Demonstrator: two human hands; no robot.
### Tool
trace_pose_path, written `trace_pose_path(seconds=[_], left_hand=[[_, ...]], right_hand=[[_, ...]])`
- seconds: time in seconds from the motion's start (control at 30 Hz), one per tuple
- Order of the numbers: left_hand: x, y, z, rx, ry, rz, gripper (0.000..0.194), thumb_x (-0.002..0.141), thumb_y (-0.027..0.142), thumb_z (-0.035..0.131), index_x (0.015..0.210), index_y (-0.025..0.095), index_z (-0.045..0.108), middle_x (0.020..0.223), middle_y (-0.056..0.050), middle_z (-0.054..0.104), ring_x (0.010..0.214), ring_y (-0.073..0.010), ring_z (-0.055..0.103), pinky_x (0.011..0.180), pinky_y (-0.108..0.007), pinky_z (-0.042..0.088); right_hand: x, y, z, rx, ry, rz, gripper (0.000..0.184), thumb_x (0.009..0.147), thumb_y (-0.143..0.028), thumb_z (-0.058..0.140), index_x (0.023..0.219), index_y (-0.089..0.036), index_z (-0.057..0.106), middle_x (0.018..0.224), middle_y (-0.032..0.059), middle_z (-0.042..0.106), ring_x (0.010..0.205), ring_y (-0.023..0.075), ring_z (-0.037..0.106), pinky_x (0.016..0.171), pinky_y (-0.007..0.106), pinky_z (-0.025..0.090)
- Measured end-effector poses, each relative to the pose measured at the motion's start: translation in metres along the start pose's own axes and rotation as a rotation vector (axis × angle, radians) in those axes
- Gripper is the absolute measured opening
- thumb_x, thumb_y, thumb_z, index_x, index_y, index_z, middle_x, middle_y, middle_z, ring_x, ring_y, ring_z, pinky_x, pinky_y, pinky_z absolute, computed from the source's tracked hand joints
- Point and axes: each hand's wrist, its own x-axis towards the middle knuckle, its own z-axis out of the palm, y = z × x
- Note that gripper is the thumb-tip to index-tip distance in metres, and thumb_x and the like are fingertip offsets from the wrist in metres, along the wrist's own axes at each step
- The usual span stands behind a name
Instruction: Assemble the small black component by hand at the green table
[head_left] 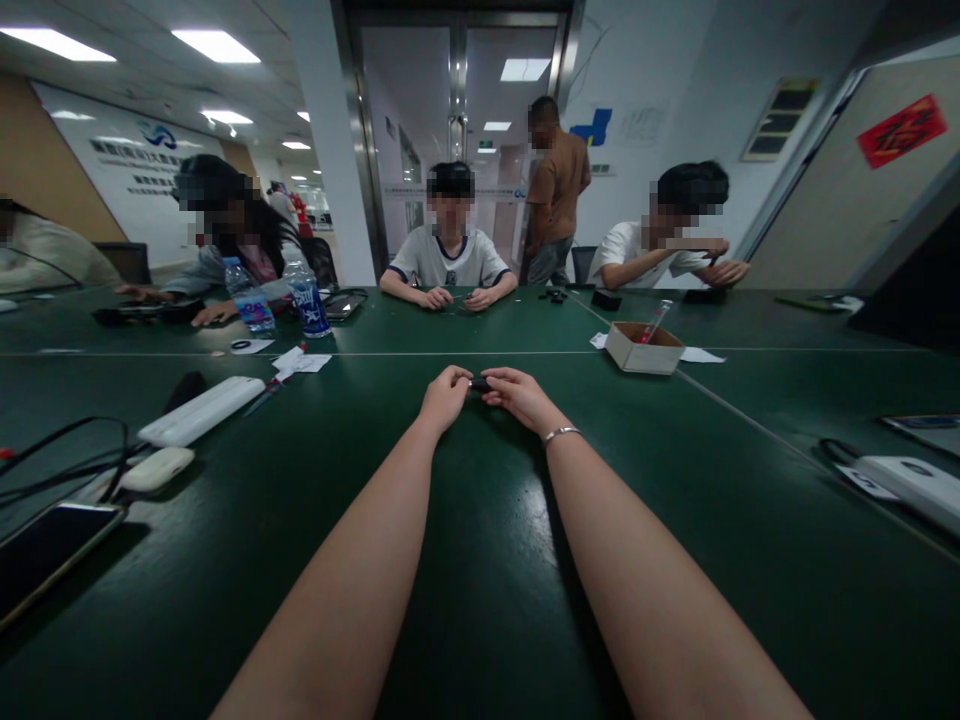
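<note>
Both my arms reach forward over a dark green table (480, 560). My left hand (444, 396) and my right hand (517, 395) meet at the middle, fingers curled, pinching a small black part (480, 383) between them. It is too small to name. A thin bracelet (562, 433) circles my right wrist.
A small cardboard box (643, 347) with a red-tipped tool stands to the right. To the left lie a white power strip (201, 410), cables, a phone (52, 548) and two water bottles (307, 298). Several people sit across the table, working with their hands; one stands behind.
</note>
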Motion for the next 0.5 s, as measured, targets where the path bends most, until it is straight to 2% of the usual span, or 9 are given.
trace_pose_path(seconds=[0.07,0.17,0.33,0.43,0.5], left_hand=[[-0.0014,0.0021,-0.0008,-0.004,0.009,-0.018,0.018,0.085,0.028,0.048,0.093,0.020,0.063,0.077,-0.001,0.062,0.069,-0.0142,0.055,0.063,-0.025,0.040],[-0.0036,0.0047,-0.0027,0.016,0.007,-0.041,0.024,0.088,0.035,0.044,0.093,0.020,0.062,0.070,0.000,0.059,0.063,-0.0147,0.052,0.059,-0.026,0.037],[-0.0031,0.0040,-0.0032,0.028,0.006,-0.035,0.022,0.086,0.031,0.048,0.101,0.022,0.061,0.081,-0.001,0.061,0.069,-0.0147,0.055,0.060,-0.025,0.038],[-0.0010,0.0018,-0.0017,0.026,0.010,-0.032,0.025,0.089,0.033,0.043,0.100,0.020,0.062,0.072,-0.001,0.058,0.066,-0.0150,0.053,0.060,-0.025,0.037],[-0.0002,0.0011,-0.0011,0.035,0.021,-0.013,0.023,0.088,0.028,0.044,0.100,0.020,0.062,0.073,-0.001,0.059,0.067,-0.0146,0.053,0.061,-0.025,0.038]], right_hand=[[-0.0003,-0.0005,0.0001,-0.001,-0.002,0.001,0.011,0.080,-0.003,0.070,0.088,-0.012,0.068,0.075,0.0064,0.067,0.057,0.0115,0.063,0.054,0.019,0.054],[-0.0006,-0.0013,0.0006,-0.003,-0.001,0.011,0.012,0.080,-0.003,0.069,0.089,-0.012,0.068,0.077,0.0066,0.067,0.056,0.0109,0.063,0.053,0.019,0.054],[-0.0016,-0.0024,0.0022,-0.001,0.012,0.018,0.012,0.082,-0.002,0.066,0.088,-0.012,0.067,0.075,0.0053,0.067,0.056,0.0109,0.064,0.053,0.018,0.055],[-0.0025,-0.0035,0.0032,0.005,0.013,0.024,0.014,0.082,0.000,0.064,0.089,-0.011,0.067,0.076,0.0055,0.067,0.055,0.0107,0.064,0.052,0.018,0.054],[-0.0032,-0.0042,0.0039,0.005,0.019,0.028,0.015,0.082,0.001,0.063,0.089,-0.011,0.067,0.076,0.0056,0.067,0.055,0.0107,0.064,0.052,0.018,0.054]])
